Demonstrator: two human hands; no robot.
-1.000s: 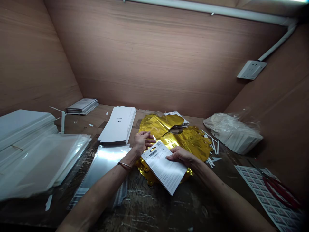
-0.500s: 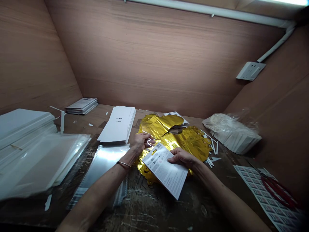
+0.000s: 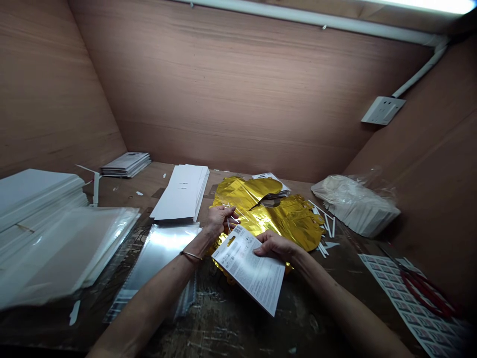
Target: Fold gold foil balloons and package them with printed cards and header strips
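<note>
My right hand (image 3: 274, 244) grips a printed white card (image 3: 250, 268) by its upper right side, thumb on top. The card lies tilted, with a slotted hang hole and a barcode at its upper end. Just beyond that end, my left hand (image 3: 220, 219) is closed in a pinch on thin, clear or whitish strips (image 3: 234, 219); their exact kind is hard to make out. Under and behind both hands spreads flat, shiny gold foil (image 3: 276, 216) with scalloped edges, like uninflated foil balloons. The card covers part of it.
Left of my hands lie clear plastic bags (image 3: 160, 248) and a stack of white cards (image 3: 181, 191). More bags (image 3: 82, 243) are further left. White sticks (image 3: 330, 226), a bagged white bundle (image 3: 357, 206), a sticker sheet (image 3: 395, 293) and red-handled scissors (image 3: 425, 293) are at right.
The card in my right hand has shifted slightly left and down. My left hand stays almost in place, the thin strips showing more clearly at its fingertips.
</note>
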